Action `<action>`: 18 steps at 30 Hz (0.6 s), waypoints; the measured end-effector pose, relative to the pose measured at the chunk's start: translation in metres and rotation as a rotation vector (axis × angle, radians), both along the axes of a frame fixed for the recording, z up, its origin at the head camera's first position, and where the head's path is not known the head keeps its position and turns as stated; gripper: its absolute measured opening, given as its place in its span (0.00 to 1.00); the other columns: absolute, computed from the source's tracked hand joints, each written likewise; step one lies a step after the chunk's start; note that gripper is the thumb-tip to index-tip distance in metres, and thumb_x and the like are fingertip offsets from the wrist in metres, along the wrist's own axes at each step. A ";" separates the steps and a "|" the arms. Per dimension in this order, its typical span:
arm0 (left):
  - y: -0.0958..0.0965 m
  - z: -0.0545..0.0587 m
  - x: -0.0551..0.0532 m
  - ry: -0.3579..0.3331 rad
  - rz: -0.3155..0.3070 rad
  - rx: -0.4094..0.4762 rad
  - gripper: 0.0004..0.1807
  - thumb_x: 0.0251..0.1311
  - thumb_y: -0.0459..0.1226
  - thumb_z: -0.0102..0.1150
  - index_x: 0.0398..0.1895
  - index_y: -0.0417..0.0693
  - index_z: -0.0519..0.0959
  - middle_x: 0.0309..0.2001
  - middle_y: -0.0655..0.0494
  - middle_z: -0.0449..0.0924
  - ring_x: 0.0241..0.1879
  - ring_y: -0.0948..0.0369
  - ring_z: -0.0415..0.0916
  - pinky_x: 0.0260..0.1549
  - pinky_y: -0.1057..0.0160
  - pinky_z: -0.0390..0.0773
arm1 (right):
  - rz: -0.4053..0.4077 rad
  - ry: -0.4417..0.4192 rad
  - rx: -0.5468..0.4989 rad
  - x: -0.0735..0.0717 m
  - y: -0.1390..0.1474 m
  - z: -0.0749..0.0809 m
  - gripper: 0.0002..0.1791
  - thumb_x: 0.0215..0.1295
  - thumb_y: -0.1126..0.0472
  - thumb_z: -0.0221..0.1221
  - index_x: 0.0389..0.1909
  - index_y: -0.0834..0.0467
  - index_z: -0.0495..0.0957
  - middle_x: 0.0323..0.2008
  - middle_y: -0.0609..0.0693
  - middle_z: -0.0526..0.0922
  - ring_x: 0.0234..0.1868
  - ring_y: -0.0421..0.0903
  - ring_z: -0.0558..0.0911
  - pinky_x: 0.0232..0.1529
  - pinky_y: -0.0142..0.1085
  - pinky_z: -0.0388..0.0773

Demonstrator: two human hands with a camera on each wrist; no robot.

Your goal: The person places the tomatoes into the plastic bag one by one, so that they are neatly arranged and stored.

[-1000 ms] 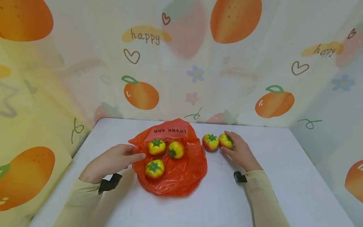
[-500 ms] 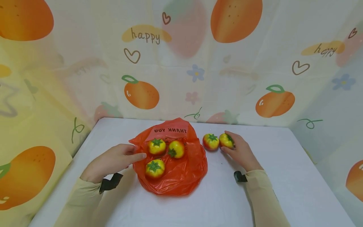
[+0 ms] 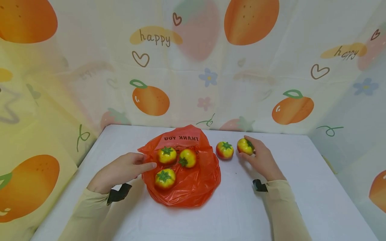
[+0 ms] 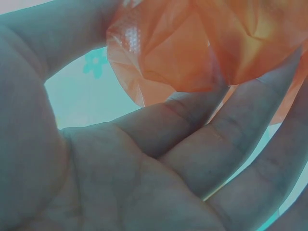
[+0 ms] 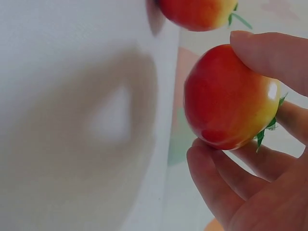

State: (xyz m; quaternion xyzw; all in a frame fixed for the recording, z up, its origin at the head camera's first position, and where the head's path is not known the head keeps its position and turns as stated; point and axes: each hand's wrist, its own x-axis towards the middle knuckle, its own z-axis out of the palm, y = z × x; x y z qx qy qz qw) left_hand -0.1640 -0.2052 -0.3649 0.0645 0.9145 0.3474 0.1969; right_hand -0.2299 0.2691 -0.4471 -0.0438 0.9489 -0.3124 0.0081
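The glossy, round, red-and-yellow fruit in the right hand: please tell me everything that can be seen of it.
The glossy, round, red-and-yellow fruit is smooth-skinned, red on one side and yellow toward its pointed green leaves; its material cannot be told. It is tipped sideways, leaves toward the right hand, whose thumb and fingers grip it. It seems clear of the white table, to the right of a similar leafy fruit and not touching it.

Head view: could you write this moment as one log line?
left hand: touching red bag; right hand: gripping one fruit; bag: three fruits, in or on unclear; loose fruit: between bag and right hand
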 end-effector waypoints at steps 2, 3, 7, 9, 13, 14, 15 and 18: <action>0.000 0.000 0.001 -0.002 0.006 0.002 0.21 0.73 0.59 0.62 0.43 0.51 0.84 0.33 0.56 0.80 0.36 0.56 0.75 0.35 0.58 0.74 | 0.001 0.003 0.005 0.000 0.000 0.002 0.43 0.76 0.52 0.67 0.85 0.51 0.58 0.81 0.63 0.64 0.75 0.64 0.69 0.74 0.64 0.73; 0.000 0.001 0.001 -0.001 0.007 0.001 0.21 0.73 0.59 0.62 0.43 0.51 0.83 0.33 0.56 0.80 0.36 0.56 0.75 0.35 0.58 0.74 | 0.003 0.004 0.007 -0.001 0.000 0.003 0.43 0.76 0.52 0.67 0.85 0.51 0.59 0.81 0.63 0.64 0.75 0.64 0.69 0.74 0.64 0.73; 0.001 0.001 0.002 0.005 0.011 0.011 0.20 0.73 0.58 0.63 0.43 0.51 0.84 0.33 0.56 0.81 0.36 0.55 0.76 0.35 0.58 0.75 | 0.005 0.000 0.011 -0.001 -0.001 0.005 0.43 0.76 0.52 0.67 0.85 0.50 0.58 0.81 0.62 0.64 0.76 0.64 0.68 0.74 0.64 0.73; 0.001 0.001 0.002 0.008 0.011 0.016 0.20 0.73 0.58 0.63 0.43 0.51 0.85 0.33 0.56 0.82 0.37 0.55 0.77 0.36 0.58 0.76 | 0.009 -0.004 0.014 0.000 -0.002 0.006 0.43 0.76 0.51 0.67 0.86 0.50 0.58 0.82 0.62 0.64 0.77 0.64 0.68 0.74 0.64 0.73; 0.001 0.001 0.003 0.004 0.016 0.025 0.20 0.72 0.58 0.63 0.43 0.51 0.85 0.32 0.56 0.82 0.37 0.53 0.78 0.36 0.58 0.77 | 0.019 -0.004 0.019 0.004 -0.004 0.011 0.43 0.76 0.51 0.67 0.85 0.50 0.58 0.82 0.61 0.63 0.77 0.64 0.68 0.74 0.64 0.73; 0.001 0.001 0.003 0.003 0.017 0.024 0.20 0.72 0.58 0.63 0.43 0.51 0.85 0.32 0.56 0.82 0.37 0.53 0.78 0.36 0.58 0.77 | 0.023 0.000 0.021 0.006 -0.005 0.014 0.43 0.76 0.51 0.67 0.85 0.50 0.59 0.82 0.61 0.64 0.77 0.64 0.68 0.74 0.64 0.73; 0.001 0.001 0.003 0.002 0.018 0.021 0.20 0.72 0.58 0.63 0.43 0.51 0.85 0.33 0.56 0.82 0.37 0.53 0.78 0.36 0.58 0.77 | 0.029 0.010 0.022 0.008 -0.006 0.018 0.43 0.76 0.50 0.67 0.85 0.50 0.59 0.81 0.61 0.64 0.77 0.64 0.68 0.73 0.64 0.74; 0.000 0.002 0.002 0.003 0.020 0.011 0.20 0.73 0.58 0.63 0.45 0.51 0.85 0.34 0.56 0.83 0.39 0.53 0.79 0.37 0.58 0.77 | 0.056 0.055 0.027 0.016 -0.008 0.031 0.43 0.75 0.51 0.68 0.85 0.51 0.60 0.80 0.61 0.66 0.76 0.63 0.70 0.72 0.64 0.75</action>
